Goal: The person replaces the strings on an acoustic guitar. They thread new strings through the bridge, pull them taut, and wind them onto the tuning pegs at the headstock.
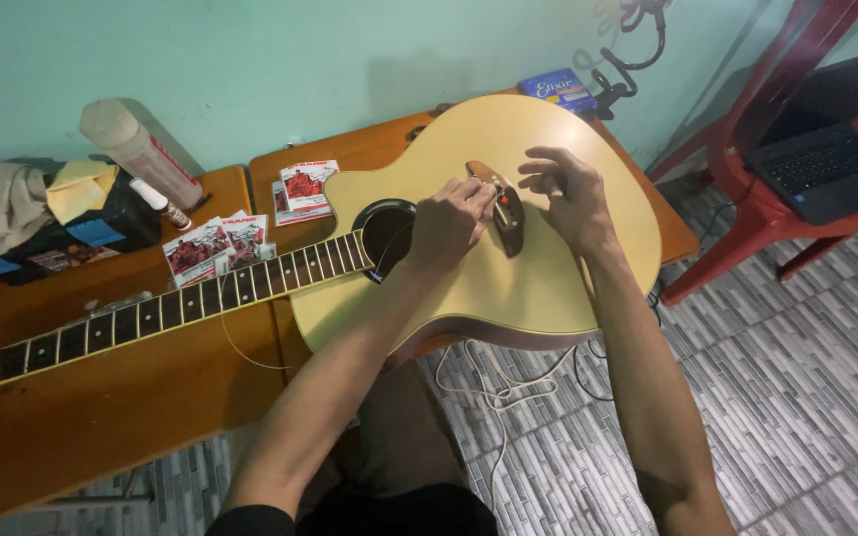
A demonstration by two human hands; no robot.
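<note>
With the left hand (452, 224) pinched closed on something small at the brown bridge (504, 206) of the acoustic guitar (548, 268) and the right hand (566, 194) hovering open-fingered just beyond, a slip could scratch the pale top.

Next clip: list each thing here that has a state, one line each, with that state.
Guitar: lying flat on the tables, face up.
Bridge: both hands at it.
Left hand: closed, fingertips pinched at the bridge.
Right hand: fingers curled, partly open, beside the bridge.
Laptop: open, on the red chair.
Tube: lying tilted, capped.
Small packets: spread flat beside the neck.
</note>
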